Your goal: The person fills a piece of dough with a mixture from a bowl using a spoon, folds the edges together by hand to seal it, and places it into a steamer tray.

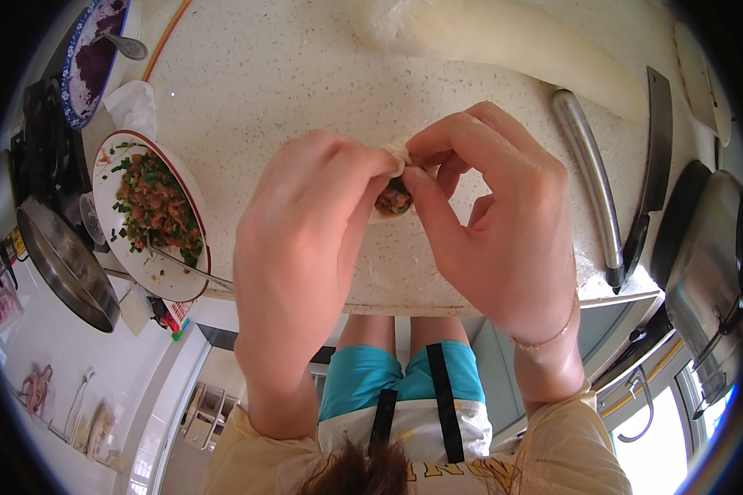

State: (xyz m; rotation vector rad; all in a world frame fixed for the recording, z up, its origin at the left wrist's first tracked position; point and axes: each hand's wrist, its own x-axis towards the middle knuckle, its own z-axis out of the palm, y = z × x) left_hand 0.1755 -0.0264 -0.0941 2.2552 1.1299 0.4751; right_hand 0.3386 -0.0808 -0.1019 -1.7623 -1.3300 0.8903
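Note:
Between my hands, above the speckled countertop (254, 93), is a dough wrapper (398, 151) with meat-and-greens filling (393, 199) showing on its near side. My left hand (303, 216) pinches the left of the gathered dough edge with thumb and fingertips. At the right of the same edge, my right hand (501, 185) pinches the dough between thumb and forefinger. Part of the wrapper is hidden behind the fingers. To the left sits a white bowl with a brown rim (201, 213), holding chopped meat and green pieces, with a metal utensil (186, 266) in it.
A long roll of dough (501, 37) lies at the back. On the right are a metal rolling pin (591, 173), a cleaver (658, 136) and pans (699, 247). A blue-patterned dish (68, 93) with purple food and a spoon (127, 46) stands at the far left, near a steel pan (68, 266).

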